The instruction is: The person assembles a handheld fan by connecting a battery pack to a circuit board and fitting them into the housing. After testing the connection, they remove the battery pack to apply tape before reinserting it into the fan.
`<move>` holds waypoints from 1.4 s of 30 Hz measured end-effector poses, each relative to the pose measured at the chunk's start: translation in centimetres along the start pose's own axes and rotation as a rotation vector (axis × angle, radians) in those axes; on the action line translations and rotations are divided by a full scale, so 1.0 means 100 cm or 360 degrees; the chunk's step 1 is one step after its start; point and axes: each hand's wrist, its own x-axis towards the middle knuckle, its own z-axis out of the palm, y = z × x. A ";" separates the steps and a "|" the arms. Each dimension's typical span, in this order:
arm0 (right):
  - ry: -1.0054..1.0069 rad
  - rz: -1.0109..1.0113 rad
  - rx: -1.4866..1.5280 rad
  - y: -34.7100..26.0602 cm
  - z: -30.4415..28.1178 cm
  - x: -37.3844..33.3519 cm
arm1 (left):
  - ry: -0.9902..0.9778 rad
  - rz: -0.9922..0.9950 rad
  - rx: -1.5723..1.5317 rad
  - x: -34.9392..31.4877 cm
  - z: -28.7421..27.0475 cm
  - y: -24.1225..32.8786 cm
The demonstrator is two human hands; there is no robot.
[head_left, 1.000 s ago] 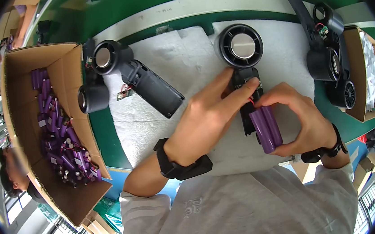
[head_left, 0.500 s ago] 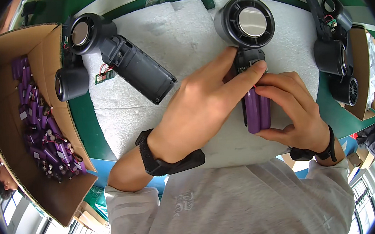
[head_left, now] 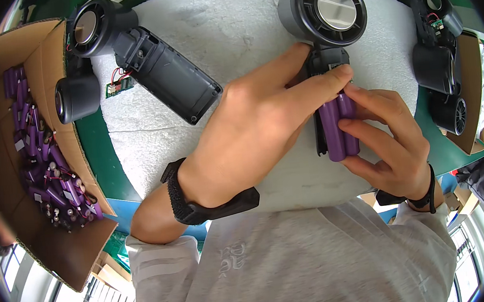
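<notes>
A black handheld fan (head_left: 293,15) with a round head and a silver disc lies in front of me, its handle toward me. My left hand (head_left: 251,121) grips the handle just below the head, the thumb pressing near the top of a purple battery pack (head_left: 333,133). The pack, of at least two cylindrical cells side by side, lies along the handle. My right hand (head_left: 395,142) is closed on it from the right: fingertips at its upper end and side, thumb near its lower end. My fingers hide where pack and handle meet.
Another fan (head_left: 171,76) with a hollow handle and a wired green circuit board (head_left: 119,87) lies left on the white foam sheet (head_left: 212,25). A cardboard box (head_left: 88,160) of purple batteries (head_left: 51,169) stands far left. More fan parts (head_left: 435,68) sit right, beside another box (head_left: 472,94).
My right index finger has shifted up toward the top of the battery pack, by the left thumb. The whole view has shifted slightly; both hands keep their hold.
</notes>
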 end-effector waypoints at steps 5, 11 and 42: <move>0.0021 -0.0016 -0.0094 -0.001 0.003 -0.001 | 0.0003 -0.0009 -0.0042 0.000 0.002 -0.002; 0.0122 0.0007 -0.0092 -0.005 0.009 0.003 | 0.0036 -0.0051 -0.0095 -0.001 0.002 -0.002; -0.0024 -0.0005 -0.0507 -0.011 0.006 0.006 | -0.0037 -0.0435 -0.0539 -0.002 -0.003 0.009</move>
